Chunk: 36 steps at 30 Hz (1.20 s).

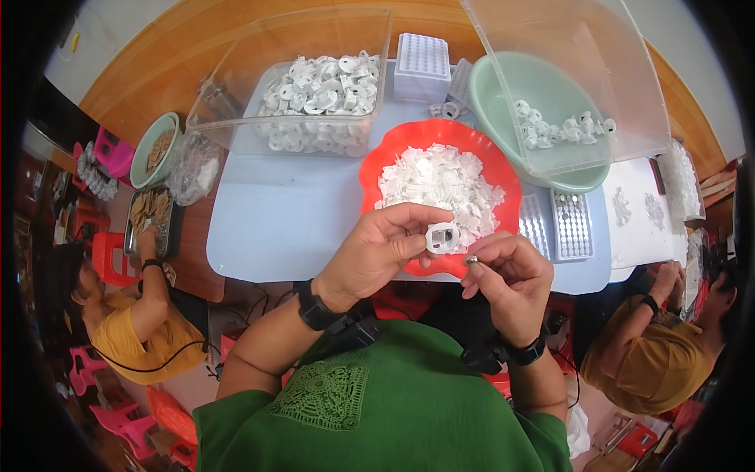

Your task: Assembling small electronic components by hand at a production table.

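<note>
steadiness matters most, so from my remote seat i'd keep the left hand (371, 253) pinching the round white part (441, 237) over the red bowl's (370, 165) near edge, easing in squarely the small metal piece (471, 260) pinched by the right hand (513, 287).

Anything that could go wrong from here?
1. The right hand has only a fingertip grip on a small metal piece; it could slip.
2. The left hand holds a white round part by the red tray; if dropped, it might get lost among the white pieces.
</note>
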Motion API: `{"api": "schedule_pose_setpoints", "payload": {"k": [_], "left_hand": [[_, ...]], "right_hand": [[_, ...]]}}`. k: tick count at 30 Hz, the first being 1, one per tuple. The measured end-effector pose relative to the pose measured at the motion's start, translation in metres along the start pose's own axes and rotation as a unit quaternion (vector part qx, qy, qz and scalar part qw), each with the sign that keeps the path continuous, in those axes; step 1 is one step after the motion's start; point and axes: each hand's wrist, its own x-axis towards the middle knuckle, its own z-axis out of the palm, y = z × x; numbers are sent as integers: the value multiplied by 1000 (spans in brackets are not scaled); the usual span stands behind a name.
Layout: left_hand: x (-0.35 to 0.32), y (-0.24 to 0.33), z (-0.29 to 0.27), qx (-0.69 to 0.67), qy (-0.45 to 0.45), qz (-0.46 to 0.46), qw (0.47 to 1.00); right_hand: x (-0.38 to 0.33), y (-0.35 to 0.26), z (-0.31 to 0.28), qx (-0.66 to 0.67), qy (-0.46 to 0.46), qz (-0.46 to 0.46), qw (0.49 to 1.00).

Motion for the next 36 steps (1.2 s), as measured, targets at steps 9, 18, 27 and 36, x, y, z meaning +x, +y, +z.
{"api": "schedule_pose_setpoints", "payload": {"k": [9,18,27,36], "left_hand": [[0,-6,5,99,32,23,994],[-1,-19,12,149,51,99,983],[-3,-17,12,155,58,84,983],[-2,-20,13,172,55,102,978]], "right_hand": [[5,6,18,-39,51,6,998],[7,21,24,-193,88,-52,976],[7,21,30,-173,101,-57,978],[6,27,27,-216,114,-66,967]]}}
